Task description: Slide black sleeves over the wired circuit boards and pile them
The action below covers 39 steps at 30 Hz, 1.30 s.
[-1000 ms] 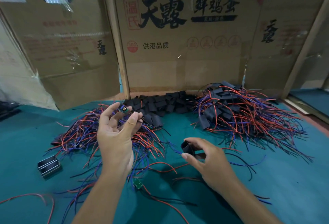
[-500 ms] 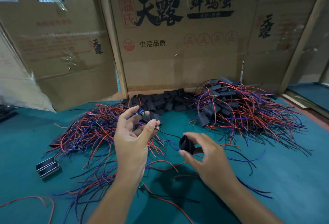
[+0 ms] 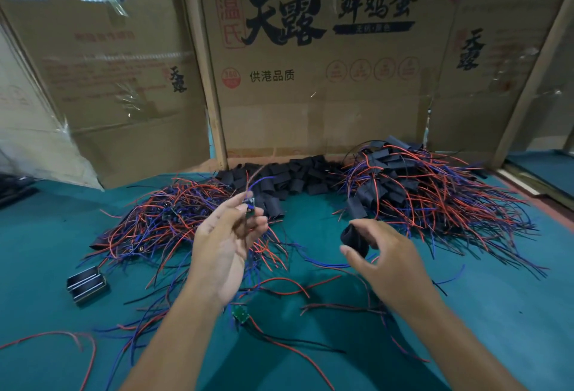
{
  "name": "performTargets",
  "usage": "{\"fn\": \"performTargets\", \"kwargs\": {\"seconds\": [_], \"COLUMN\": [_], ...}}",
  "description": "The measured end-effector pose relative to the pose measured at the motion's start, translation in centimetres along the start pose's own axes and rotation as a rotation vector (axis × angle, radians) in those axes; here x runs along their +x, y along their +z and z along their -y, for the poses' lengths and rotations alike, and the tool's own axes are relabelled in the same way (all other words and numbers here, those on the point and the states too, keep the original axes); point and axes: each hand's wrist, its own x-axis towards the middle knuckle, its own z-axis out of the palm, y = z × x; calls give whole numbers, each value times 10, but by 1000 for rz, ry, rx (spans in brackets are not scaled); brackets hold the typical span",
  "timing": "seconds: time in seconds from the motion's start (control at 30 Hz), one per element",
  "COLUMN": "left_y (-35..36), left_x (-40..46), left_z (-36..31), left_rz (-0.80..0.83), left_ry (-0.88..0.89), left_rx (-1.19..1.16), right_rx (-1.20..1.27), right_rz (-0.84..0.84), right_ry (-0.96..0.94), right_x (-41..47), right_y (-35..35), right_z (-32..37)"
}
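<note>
My left hand pinches a small wired circuit board at the fingertips, its wires pointing up, while my right hand pinches an open black sleeve between thumb and fingers; the two are still apart, so this board is not yet sleeved. The finished pile on the right is large, yet the bare-board heap on the left and the loose sleeves at the back suggest plenty remains.
</note>
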Motion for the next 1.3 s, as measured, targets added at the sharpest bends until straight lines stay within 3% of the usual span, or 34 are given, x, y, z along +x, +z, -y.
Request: {"fn": "performTargets", "kwargs": {"seconds": [0.1, 0.2, 0.47, 0.67, 0.87, 1.1, 1.3], "left_y": [2, 7, 14, 16, 12, 11, 14], "left_x": [-2, -8, -21, -25, -26, -26, -26], "left_z": [-1, -3, -10, -2, -5, -6, 2], "left_rz": [81, 197, 316, 477, 593, 719, 619], "left_ry": [-122, -123, 225, 133, 10, -5, 34], "left_rx": [0, 146, 748, 858, 866, 880, 938], "right_rx": [7, 21, 384, 996, 1338, 1234, 1118], "right_rz": [-3, 11, 182, 179, 46, 74, 100], "right_ry": [6, -19, -181, -36, 223, 210, 183], "right_x": [1, -1, -9, -10, -1, -7, -8], "right_y": [2, 5, 4, 4, -2, 9, 8], "right_z": [-1, 3, 36, 51, 47, 49, 48]}}
